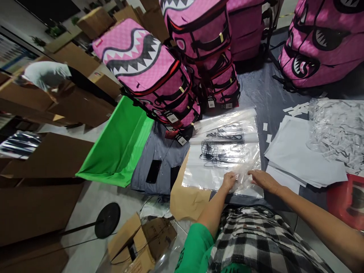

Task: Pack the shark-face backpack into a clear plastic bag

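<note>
Clear plastic bags lie in a flat stack in front of me, with dark printing showing on them. My left hand is closed at the near edge of the stack, pinching the clear film. Just to its right, my right hand has its fingers bent and pressed together on the same crumpled film. Its fingertips are small in view. Brown paper sticks out from beneath the bags on the left.
Pink backpacks with shark-mouth prints stand piled behind the bags. White sheets, loose tags and a bag of white slips lie right, near a red container. A phone and green bin are left. Another person bends over cartons.
</note>
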Demonstrator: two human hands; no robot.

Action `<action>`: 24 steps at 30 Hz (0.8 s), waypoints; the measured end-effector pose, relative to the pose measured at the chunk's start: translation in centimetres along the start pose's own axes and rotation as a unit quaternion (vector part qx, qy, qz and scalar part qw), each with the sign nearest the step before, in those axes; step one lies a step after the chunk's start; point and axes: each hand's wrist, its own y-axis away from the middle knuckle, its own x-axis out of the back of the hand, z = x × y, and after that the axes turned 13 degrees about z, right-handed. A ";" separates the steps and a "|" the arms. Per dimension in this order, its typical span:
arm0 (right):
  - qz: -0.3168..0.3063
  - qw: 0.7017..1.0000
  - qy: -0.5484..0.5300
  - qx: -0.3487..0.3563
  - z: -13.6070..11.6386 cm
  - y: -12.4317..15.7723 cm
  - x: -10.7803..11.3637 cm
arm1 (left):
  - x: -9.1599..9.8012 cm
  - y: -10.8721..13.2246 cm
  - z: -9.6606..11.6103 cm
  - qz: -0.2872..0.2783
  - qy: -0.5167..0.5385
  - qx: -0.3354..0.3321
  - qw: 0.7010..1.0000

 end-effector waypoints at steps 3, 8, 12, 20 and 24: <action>0.012 1.000 -0.010 -0.007 -0.4 0.1 -0.1 | 0.0 0.1 0.1 -0.005 -0.005 -0.005 1.000; 0.026 1.000 -0.009 -0.015 -0.3 0.0 -0.4 | 0.5 0.3 0.7 -0.023 -0.006 -0.033 0.999; 0.022 1.000 -0.006 -0.006 0.3 1.1 -0.4 | 1.3 0.3 1.1 -0.054 0.002 -0.065 0.996; 0.067 0.997 -0.037 -0.025 0.6 5.0 2.3 | 2.8 2.7 4.0 -0.149 -0.027 -0.186 0.971; 0.185 0.972 -0.017 -0.147 3.1 5.5 4.8 | 2.9 5.0 6.0 -0.311 -0.198 -0.325 0.871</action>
